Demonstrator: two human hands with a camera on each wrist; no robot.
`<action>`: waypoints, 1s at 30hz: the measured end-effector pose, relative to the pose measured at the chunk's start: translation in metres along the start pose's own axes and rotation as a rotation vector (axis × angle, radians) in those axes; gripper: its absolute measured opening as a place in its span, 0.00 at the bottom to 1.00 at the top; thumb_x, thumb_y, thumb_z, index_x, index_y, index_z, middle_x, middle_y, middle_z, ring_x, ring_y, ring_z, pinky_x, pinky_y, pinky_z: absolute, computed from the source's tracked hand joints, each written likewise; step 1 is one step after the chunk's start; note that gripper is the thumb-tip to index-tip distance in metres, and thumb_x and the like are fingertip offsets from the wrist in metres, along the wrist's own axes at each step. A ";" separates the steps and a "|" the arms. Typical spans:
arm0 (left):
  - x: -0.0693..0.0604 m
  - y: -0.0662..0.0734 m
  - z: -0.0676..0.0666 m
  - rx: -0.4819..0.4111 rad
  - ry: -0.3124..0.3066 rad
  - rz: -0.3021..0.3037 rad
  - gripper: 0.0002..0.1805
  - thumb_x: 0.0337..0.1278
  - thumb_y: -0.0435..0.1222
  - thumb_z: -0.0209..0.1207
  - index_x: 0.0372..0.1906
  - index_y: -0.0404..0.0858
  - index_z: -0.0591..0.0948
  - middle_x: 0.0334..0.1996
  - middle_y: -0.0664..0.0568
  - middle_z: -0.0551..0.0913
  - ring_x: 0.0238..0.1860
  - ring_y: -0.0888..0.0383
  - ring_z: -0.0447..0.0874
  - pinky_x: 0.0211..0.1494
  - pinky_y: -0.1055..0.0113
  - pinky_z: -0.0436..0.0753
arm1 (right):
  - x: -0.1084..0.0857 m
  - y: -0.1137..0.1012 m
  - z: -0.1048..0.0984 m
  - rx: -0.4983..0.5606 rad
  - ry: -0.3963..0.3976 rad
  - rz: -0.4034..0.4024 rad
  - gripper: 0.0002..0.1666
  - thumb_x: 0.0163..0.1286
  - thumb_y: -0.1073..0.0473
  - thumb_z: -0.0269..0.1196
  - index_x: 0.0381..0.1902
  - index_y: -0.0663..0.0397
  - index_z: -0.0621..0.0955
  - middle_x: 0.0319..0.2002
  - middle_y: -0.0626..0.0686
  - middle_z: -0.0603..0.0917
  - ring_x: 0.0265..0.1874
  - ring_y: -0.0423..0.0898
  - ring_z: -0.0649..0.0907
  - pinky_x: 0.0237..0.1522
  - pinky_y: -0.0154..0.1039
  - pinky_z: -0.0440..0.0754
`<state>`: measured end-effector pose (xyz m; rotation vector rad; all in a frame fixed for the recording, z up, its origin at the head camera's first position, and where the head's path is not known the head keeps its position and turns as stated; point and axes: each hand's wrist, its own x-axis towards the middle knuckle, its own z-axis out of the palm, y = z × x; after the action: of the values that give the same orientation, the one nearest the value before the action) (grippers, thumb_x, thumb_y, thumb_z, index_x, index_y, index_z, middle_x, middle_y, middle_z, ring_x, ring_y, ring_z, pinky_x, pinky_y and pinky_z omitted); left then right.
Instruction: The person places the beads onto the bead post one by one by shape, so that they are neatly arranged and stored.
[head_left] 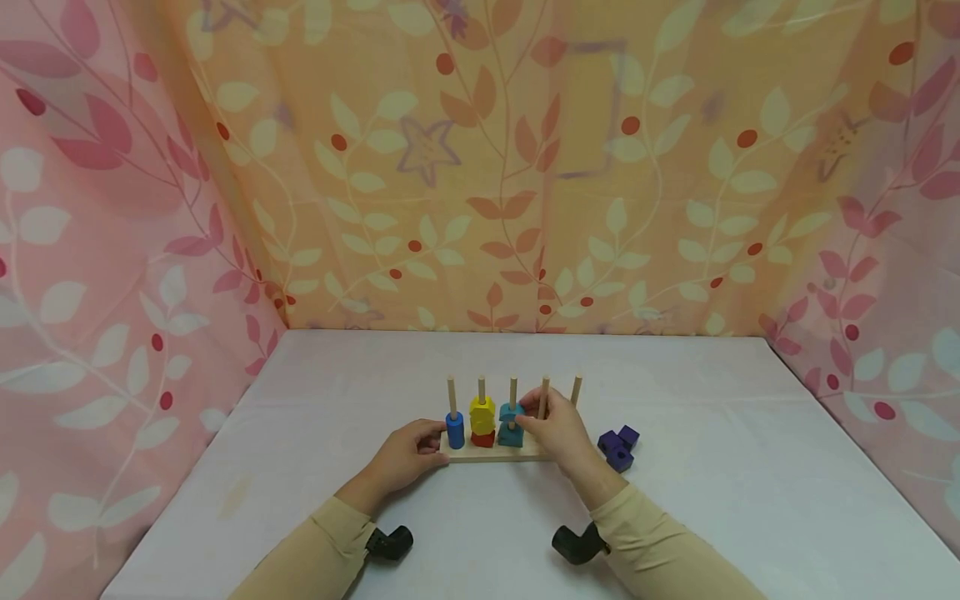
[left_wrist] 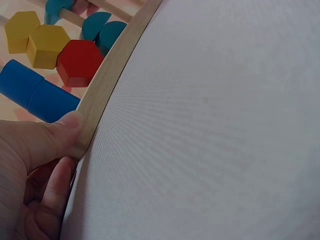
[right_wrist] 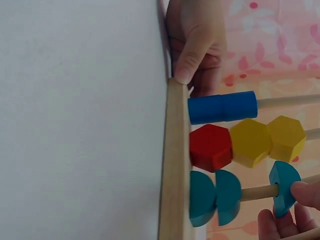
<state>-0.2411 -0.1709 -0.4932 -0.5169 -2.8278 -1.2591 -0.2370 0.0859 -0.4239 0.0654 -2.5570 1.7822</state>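
A wooden peg board (head_left: 487,456) with upright pegs lies before me. Its left end is gripped by my left hand (head_left: 405,454), thumb on the base. Blue cylinders (head_left: 455,432) fill the lower part of the first peg. On the second, two yellow hexagonal blocks (right_wrist: 250,142) sit above a red hexagonal block (right_wrist: 211,147). My right hand (head_left: 558,429) pinches a teal half-round block (right_wrist: 284,187), which is threaded on the third peg. Below it, apart by a stretch of bare peg, two more teal half-round blocks (right_wrist: 228,197) rest at the base.
Several purple blocks (head_left: 619,457) lie in a cluster right of the board. Two pegs at the right, including the far one (head_left: 577,390), carry no blocks. Patterned cloth (head_left: 480,167) walls in the white table (head_left: 345,375) behind and at both sides.
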 end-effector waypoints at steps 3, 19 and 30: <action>0.000 0.000 0.000 -0.010 -0.003 -0.003 0.26 0.46 0.41 0.67 0.54 0.41 0.77 0.38 0.58 0.77 0.38 0.62 0.73 0.43 0.69 0.76 | 0.000 0.006 0.002 -0.018 -0.002 -0.007 0.12 0.56 0.67 0.66 0.38 0.57 0.76 0.38 0.54 0.80 0.41 0.50 0.79 0.50 0.48 0.74; -0.002 0.002 -0.002 -0.021 -0.012 0.011 0.26 0.47 0.40 0.66 0.54 0.40 0.76 0.36 0.57 0.75 0.37 0.62 0.72 0.41 0.70 0.74 | 0.001 0.019 0.006 -0.055 -0.052 0.033 0.14 0.55 0.67 0.66 0.39 0.57 0.75 0.37 0.52 0.79 0.40 0.47 0.80 0.48 0.46 0.76; -0.001 0.000 -0.002 -0.015 -0.017 0.026 0.26 0.48 0.40 0.66 0.55 0.40 0.76 0.36 0.58 0.75 0.37 0.62 0.72 0.41 0.70 0.74 | -0.009 0.009 -0.006 -0.084 -0.061 -0.051 0.24 0.58 0.66 0.64 0.53 0.57 0.73 0.47 0.57 0.80 0.48 0.54 0.78 0.52 0.50 0.73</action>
<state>-0.2403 -0.1729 -0.4921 -0.5651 -2.8173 -1.2793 -0.2290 0.0946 -0.4312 0.1843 -2.6429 1.6798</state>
